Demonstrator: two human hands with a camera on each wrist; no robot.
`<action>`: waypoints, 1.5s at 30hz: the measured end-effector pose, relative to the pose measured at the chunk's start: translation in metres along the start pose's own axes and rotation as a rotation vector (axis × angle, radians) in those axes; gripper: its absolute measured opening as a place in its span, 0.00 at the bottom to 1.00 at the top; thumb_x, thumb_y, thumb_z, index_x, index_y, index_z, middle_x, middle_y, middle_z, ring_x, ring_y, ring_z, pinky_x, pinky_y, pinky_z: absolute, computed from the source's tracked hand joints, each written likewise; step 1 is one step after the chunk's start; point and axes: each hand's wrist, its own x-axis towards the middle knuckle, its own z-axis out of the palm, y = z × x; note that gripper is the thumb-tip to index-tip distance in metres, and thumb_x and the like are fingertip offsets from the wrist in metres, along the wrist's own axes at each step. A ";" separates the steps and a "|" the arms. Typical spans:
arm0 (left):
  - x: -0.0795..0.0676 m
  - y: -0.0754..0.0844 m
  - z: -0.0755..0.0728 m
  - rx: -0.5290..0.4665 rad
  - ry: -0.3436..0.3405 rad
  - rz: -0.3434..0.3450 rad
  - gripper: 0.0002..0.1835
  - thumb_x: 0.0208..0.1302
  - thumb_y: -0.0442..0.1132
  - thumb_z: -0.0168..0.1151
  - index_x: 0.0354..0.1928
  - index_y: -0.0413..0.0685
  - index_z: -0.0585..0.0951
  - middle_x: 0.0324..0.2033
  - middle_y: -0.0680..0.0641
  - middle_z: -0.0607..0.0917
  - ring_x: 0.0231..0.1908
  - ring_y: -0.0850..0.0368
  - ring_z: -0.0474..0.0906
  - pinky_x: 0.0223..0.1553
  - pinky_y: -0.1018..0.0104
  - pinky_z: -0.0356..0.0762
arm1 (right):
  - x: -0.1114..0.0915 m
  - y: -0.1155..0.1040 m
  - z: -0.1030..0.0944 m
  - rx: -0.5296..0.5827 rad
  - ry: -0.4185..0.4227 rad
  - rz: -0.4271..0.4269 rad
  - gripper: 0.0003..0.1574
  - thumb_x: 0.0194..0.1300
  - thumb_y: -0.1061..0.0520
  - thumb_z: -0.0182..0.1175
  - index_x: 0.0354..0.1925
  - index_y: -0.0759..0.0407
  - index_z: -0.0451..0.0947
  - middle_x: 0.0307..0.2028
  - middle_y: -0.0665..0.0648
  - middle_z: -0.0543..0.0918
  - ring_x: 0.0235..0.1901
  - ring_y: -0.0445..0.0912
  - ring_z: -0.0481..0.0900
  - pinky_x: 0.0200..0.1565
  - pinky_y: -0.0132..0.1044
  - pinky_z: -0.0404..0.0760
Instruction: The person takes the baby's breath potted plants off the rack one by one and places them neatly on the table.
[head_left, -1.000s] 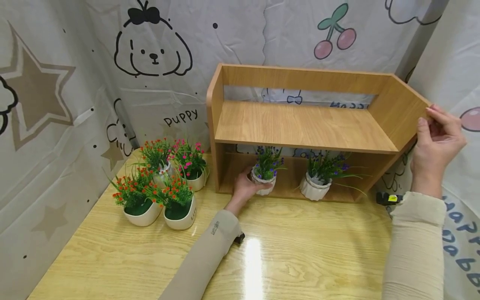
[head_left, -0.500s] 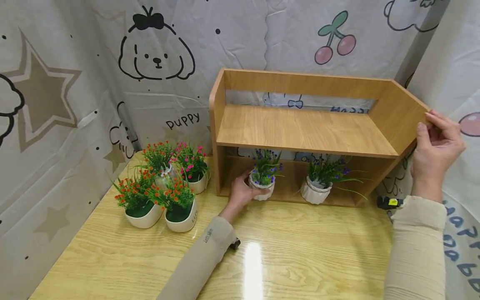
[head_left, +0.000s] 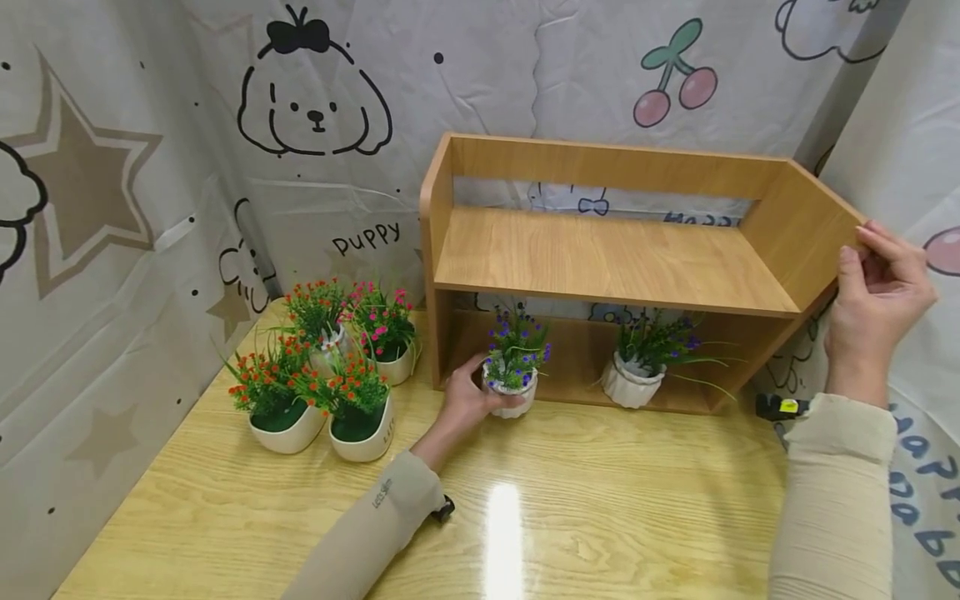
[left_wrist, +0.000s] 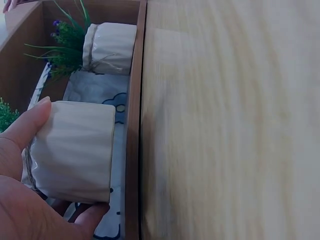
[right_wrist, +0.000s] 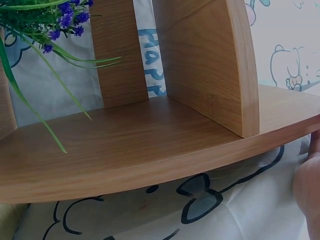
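In the head view my left hand (head_left: 463, 398) grips a white pot with purple flowers (head_left: 512, 396) at the front of a wooden shelf's lower compartment. The left wrist view has the thumb on one side of this white pot (left_wrist: 75, 150) and fingers beneath its other side. My right hand (head_left: 881, 308) is at the front edge of the wooden shelf's right side panel (head_left: 810, 233), thumb and fingers curled against it. Only part of the right hand (right_wrist: 307, 192) enters the right wrist view. A second purple-flowered pot (head_left: 632, 382) stands in the lower compartment, to the right.
Several cream pots with orange and pink flowers (head_left: 362, 437) cluster on the wood-grain table (head_left: 600, 500), left of the shelf. Printed curtains (head_left: 315, 200) hang behind and beside the table. A small black object with a yellow patch (head_left: 780, 407) is near my right sleeve.
My left hand has drawn the purple-flowered pot forward and left, toward the compartment's front edge. My right hand stays at the side panel. The other pots have kept their places.
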 end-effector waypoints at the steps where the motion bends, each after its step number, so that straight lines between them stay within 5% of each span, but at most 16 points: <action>1: -0.002 -0.001 -0.002 0.002 0.000 0.007 0.51 0.37 0.46 0.90 0.69 0.53 0.77 0.64 0.43 0.82 0.67 0.41 0.75 0.69 0.42 0.73 | 0.000 -0.001 0.000 -0.018 -0.003 -0.003 0.13 0.64 0.78 0.61 0.46 0.76 0.85 0.50 0.61 0.82 0.57 0.51 0.81 0.65 0.37 0.77; 13: -0.029 -0.007 -0.033 0.002 0.006 0.045 0.48 0.38 0.45 0.90 0.67 0.52 0.79 0.63 0.42 0.83 0.66 0.41 0.76 0.67 0.42 0.75 | 0.002 -0.005 -0.001 -0.071 -0.009 -0.003 0.13 0.65 0.76 0.62 0.47 0.73 0.86 0.51 0.60 0.81 0.57 0.50 0.81 0.65 0.36 0.77; 22: -0.050 -0.009 -0.052 0.052 0.025 0.067 0.46 0.36 0.43 0.90 0.64 0.50 0.81 0.60 0.41 0.85 0.64 0.40 0.78 0.67 0.41 0.74 | 0.003 -0.001 0.003 0.004 -0.008 -0.003 0.13 0.63 0.78 0.62 0.46 0.76 0.85 0.50 0.61 0.81 0.57 0.51 0.81 0.66 0.36 0.76; 45: -0.076 -0.018 -0.074 0.040 0.021 0.031 0.48 0.35 0.36 0.90 0.65 0.41 0.80 0.60 0.37 0.84 0.64 0.38 0.77 0.69 0.42 0.72 | -0.002 -0.001 0.000 -0.041 -0.016 -0.013 0.13 0.64 0.78 0.61 0.46 0.75 0.85 0.49 0.60 0.81 0.55 0.50 0.81 0.65 0.36 0.77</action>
